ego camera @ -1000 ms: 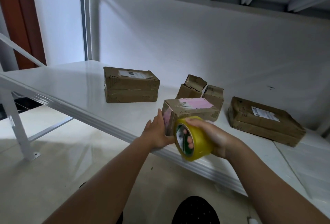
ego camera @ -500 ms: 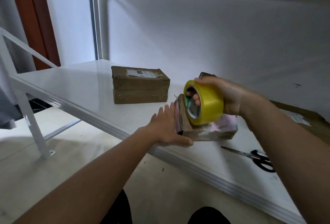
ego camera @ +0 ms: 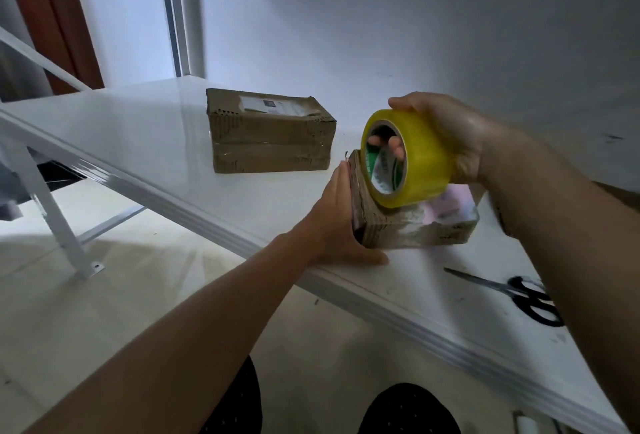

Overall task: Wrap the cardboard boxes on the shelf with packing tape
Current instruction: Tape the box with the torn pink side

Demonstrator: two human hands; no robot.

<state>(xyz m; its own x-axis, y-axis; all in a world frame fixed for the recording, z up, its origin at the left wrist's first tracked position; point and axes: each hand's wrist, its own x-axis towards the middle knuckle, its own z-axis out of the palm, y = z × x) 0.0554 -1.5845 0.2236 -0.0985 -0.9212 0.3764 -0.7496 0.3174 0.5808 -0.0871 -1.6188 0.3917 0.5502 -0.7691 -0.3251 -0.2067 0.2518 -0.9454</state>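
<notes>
the right hand [ego camera: 450, 136] grips the yellow tape roll [ego camera: 408, 156] on top of the small box [ego camera: 415, 222] at the shelf's [ego camera: 138, 143] near edge; the left hand [ego camera: 339, 226], fingers straight, presses the box's left end.

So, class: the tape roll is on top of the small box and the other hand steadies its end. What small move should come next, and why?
Probably roll the tape roll along the top of the small box, away from the left hand. The right hand grips the roll where it meets the box's top near the left end, while the left hand braces that end on the shelf.
</notes>
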